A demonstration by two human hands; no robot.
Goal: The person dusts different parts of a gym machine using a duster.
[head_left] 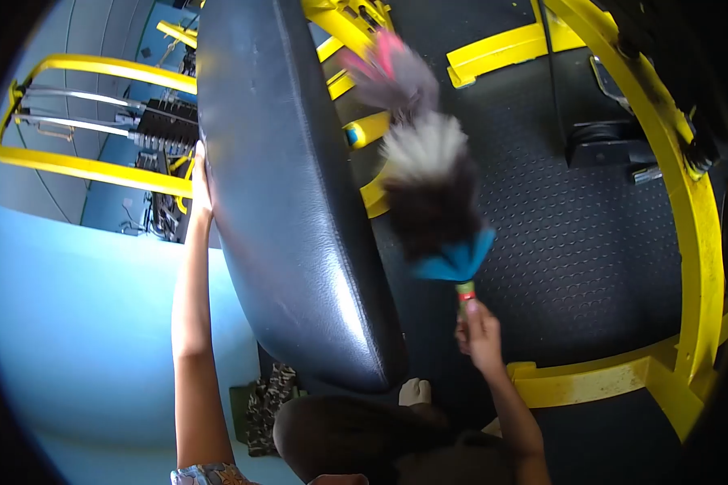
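Note:
A feather duster [433,174] with pink, grey, white, dark and blue parts is held by its handle in my right hand [480,333], whose fingers are wrapped round it. Its fluffy head points up the view, blurred at the tip, beside yellow frame parts. The long black padded bench [291,210] fills the middle of the view. Against the bench's left edge rests my left hand [202,182], its fingers stretched out along the pad and partly hidden behind it.
A yellow metal frame [700,242] curves down the right side, with a yellow bar [582,383] near my right forearm. Textured black floor [558,259] lies beneath. Weight plates [168,125] and a blue wall [97,323] are at the left, camouflage cloth [268,408] below.

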